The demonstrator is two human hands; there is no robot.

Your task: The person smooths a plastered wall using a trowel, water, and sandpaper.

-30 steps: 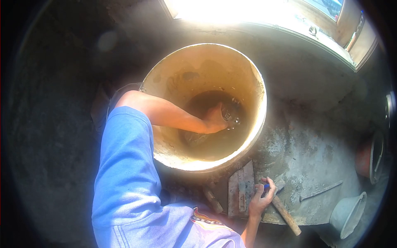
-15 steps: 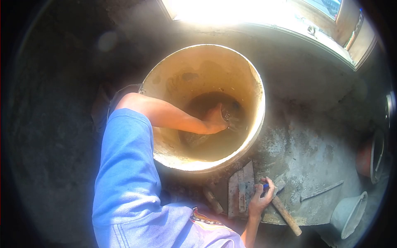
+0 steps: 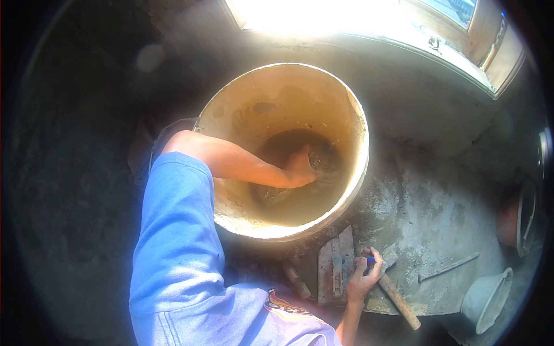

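My left hand (image 3: 301, 166) reaches deep into a large yellowish bucket (image 3: 280, 92). It is partly sunk in murky brown water (image 3: 311, 199), which hides its fingers, and whether they hold anything does not show. Small ripples and glints lie beside the knuckles. Down at the right, outside the bucket, my right hand (image 3: 363, 279) is curled round a small blue object (image 3: 370, 260), too little of which shows to name. Just beside that hand lie a wooden-handled hammer (image 3: 399, 301) and a flat, mortar-stained float (image 3: 329, 271).
A second wooden handle (image 3: 297, 281) lies left of the float. A thin rod (image 3: 449, 267) rests on the rough grey surface (image 3: 430, 225). At the right are a grey bowl (image 3: 483, 303) and a reddish bucket (image 3: 511, 222). A bright window frame (image 3: 508, 63) is above.
My left hand has stayed nearly in place, and the water around its fingers has shifted, with the glints less strong. My right hand keeps its hold on the blue object.
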